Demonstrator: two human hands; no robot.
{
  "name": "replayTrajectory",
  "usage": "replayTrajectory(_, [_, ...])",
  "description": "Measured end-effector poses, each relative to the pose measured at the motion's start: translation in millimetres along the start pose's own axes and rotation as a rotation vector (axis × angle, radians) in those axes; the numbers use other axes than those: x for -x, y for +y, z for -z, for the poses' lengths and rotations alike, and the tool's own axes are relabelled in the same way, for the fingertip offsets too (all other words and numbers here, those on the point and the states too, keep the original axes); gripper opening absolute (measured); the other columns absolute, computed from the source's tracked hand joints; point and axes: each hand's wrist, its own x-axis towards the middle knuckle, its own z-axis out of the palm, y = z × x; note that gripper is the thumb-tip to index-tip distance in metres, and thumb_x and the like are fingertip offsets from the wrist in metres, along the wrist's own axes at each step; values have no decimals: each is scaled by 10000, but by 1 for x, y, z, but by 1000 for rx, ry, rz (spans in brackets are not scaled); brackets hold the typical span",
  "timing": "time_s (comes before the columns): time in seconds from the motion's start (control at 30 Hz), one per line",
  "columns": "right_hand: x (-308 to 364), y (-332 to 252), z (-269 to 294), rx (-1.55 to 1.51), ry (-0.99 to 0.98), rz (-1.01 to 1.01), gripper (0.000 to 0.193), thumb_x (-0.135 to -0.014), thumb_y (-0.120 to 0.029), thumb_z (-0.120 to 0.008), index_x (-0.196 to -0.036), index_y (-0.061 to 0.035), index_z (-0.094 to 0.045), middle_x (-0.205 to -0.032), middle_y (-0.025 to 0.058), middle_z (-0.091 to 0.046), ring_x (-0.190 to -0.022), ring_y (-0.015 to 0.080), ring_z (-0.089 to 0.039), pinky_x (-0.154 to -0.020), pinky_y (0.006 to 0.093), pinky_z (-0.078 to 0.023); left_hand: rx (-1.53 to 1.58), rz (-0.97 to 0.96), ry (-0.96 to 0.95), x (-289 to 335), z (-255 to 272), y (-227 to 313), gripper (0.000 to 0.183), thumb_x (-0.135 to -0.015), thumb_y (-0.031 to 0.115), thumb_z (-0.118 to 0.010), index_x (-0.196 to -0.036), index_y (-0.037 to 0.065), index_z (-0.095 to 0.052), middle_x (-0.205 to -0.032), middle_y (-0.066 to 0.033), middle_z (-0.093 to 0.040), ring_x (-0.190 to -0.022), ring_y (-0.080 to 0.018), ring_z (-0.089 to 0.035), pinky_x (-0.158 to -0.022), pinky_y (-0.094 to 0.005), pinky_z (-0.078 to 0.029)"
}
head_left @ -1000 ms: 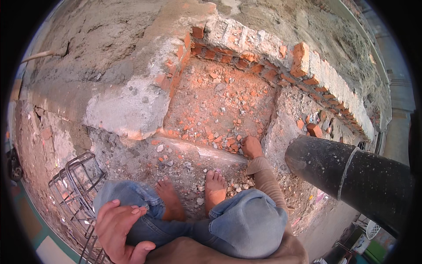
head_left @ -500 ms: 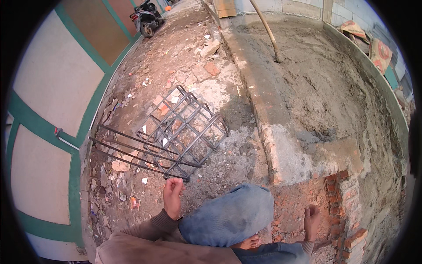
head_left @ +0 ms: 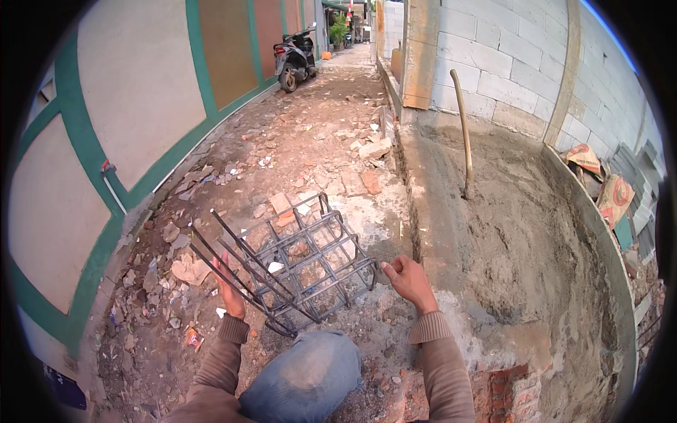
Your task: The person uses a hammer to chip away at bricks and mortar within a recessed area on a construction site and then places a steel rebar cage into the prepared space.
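Observation:
A cage of bent, tied steel rebar (head_left: 321, 247) rests on the rubble in front of me, with several long straight bars sticking out toward the upper left. My left hand (head_left: 229, 287) is against the outer side of these bars, its fingers stretched up and partly behind them. At the opposite side, my right hand (head_left: 411, 282) has its fingertips right at the cage's corner. Its fingers are curled together; what they hold, if anything, is hidden. My jeans-clad knee (head_left: 307, 374) is just below the cage.
A low concrete edge (head_left: 431, 240) borders a bed of wet mortar (head_left: 522, 233), where a wooden handle (head_left: 462, 127) stands upright. Cement sacks (head_left: 613, 201) lie at far right. Broken brick and stones cover the ground; a scooter (head_left: 295, 60) stands by the green-framed wall (head_left: 141, 77).
My view has tipped up and shifted. Both hands have come forward to the rebar cage: the left alongside its long bars, the right from low beside my leg to its right corner.

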Motion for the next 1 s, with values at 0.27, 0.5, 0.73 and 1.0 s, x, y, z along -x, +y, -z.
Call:
replayTrajectory(0.27, [-71, -20, -128, 347, 81, 358, 733, -880, -582, -605, -1167, 92, -565, -1155, 298, -607, -1112, 419, -569, -978, 493, -436, 200, 199, 22, 15, -24, 14, 842, -976, 706, -193, -1142, -28, -570, -983, -151, -674, -955, -276, -635, -899, -407, -457])
replayTrajectory(0.5, [-111, -39, -190, 12, -194, -116, 809, -908, -548, -574, -1293, 114, -311, -1088, 374, -629, -1035, 495, -629, -900, 525, -486, 35, 75, 70, 53, -48, 12, 874, -904, 800, -287, -1240, 11, -456, -1103, -78, -477, -1004, -192, -471, -935, -359, -371])
replayTrajectory(0.73, [-113, -58, -209, -256, 38, -329, 739, -906, -442, -609, -1338, 20, -226, -1000, 364, -645, -983, 512, -629, -878, 538, -463, -36, 147, 42, 49, -40, 24, 334, -958, 274, -540, -1155, 20, -448, -1021, -55, -441, -925, -138, -423, -820, -289, -358])
replayTrajectory(1.0, [-77, -83, -178, -271, 132, -324, 694, -891, -557, -595, -1282, 6, -485, -1083, 317, -651, -1037, 484, -617, -902, 513, -458, -10, 87, 7, 10, -44, 59, 298, -956, 297, -605, -1008, 33, -476, -902, -30, -432, -847, -124, -411, -785, -271, -344])
